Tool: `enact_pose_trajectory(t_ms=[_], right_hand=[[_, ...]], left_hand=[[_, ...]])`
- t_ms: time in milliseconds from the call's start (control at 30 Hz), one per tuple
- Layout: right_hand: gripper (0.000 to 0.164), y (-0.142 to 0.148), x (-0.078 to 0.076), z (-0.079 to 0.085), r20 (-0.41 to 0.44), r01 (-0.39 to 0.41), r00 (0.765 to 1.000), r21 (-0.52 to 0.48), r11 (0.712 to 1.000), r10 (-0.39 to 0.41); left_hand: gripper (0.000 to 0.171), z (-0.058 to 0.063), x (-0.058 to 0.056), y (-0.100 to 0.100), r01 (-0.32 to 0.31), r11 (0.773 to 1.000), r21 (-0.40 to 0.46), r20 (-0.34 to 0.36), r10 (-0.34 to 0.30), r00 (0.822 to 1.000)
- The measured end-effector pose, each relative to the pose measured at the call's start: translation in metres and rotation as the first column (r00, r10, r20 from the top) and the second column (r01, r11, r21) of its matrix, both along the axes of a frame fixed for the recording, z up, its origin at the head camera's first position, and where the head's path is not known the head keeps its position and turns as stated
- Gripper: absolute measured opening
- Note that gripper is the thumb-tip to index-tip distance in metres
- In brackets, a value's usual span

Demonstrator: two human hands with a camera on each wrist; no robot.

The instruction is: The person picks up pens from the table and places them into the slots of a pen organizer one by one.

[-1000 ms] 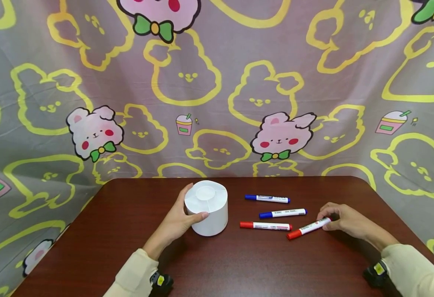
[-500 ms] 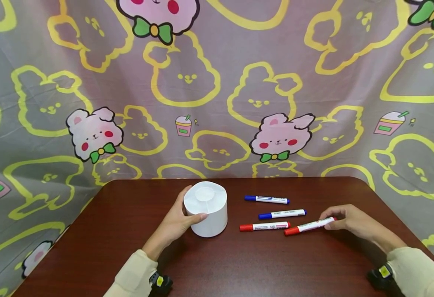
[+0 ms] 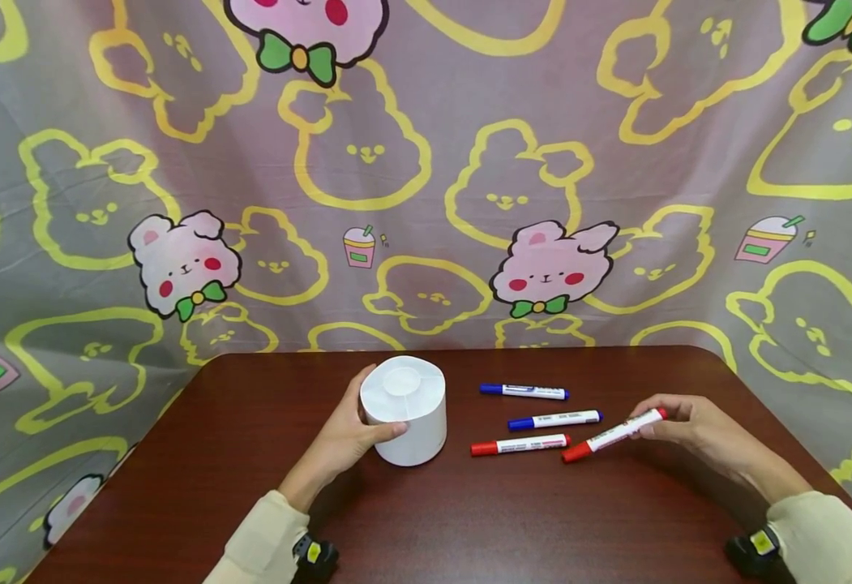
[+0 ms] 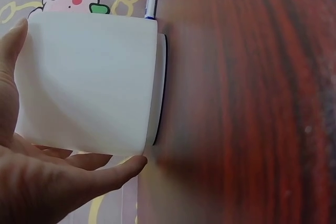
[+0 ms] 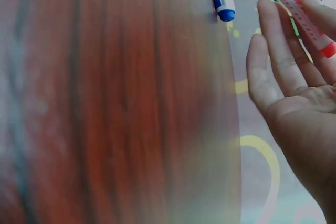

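No word, brand or number could be made out anywhere. Small print was spotted along the tilted red marker (image 3: 618, 432), the flat red marker (image 3: 531, 444), the nearer blue marker (image 3: 560, 419) and the farther blue marker (image 3: 533, 392), but it could not be read, being too tiny or blurred; in the right wrist view, red printing was shown on the tilted one, likewise undecipherable.

The wood-grained table (image 3: 440, 527) looks glossy, the container (image 3: 421, 430) and markers (image 3: 615, 435) smooth plastic, the backdrop (image 3: 411, 215) matt cloth.
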State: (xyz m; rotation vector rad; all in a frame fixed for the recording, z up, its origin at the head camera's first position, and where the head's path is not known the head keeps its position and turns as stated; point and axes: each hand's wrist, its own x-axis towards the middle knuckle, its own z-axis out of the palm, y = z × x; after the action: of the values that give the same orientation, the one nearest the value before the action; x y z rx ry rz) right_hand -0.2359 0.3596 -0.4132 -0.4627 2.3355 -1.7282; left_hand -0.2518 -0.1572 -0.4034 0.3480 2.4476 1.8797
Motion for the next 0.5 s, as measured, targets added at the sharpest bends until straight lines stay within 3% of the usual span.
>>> enact_pose_trajectory(t_ms=[267, 367, 500], right_hand=[[0.027, -0.007, 0.001, 0.010, -0.016, -0.033, 0.999, -0.247, 0.969, 0.030], [0.030, -0.011, 0.001, 0.017, -0.041, 0.001, 0.999, -0.250, 0.968, -0.011], [0.024, -0.022, 0.003, 0.030, -0.066, 0.096, 0.992, -0.153, 0.984, -0.107]], left_hand=[[0.110, 0.001, 0.002, -0.001, -0.019, 0.999, -0.031, 0.003, 0.019, 1.000], [0.109, 0.001, 0.002, 0.000, -0.018, 0.999, -0.043, 0.000, 0.018, 1.000], [0.108, 0.002, 0.001, 0.001, -0.023, 0.999, -0.048, 0.007, 0.024, 1.000]])
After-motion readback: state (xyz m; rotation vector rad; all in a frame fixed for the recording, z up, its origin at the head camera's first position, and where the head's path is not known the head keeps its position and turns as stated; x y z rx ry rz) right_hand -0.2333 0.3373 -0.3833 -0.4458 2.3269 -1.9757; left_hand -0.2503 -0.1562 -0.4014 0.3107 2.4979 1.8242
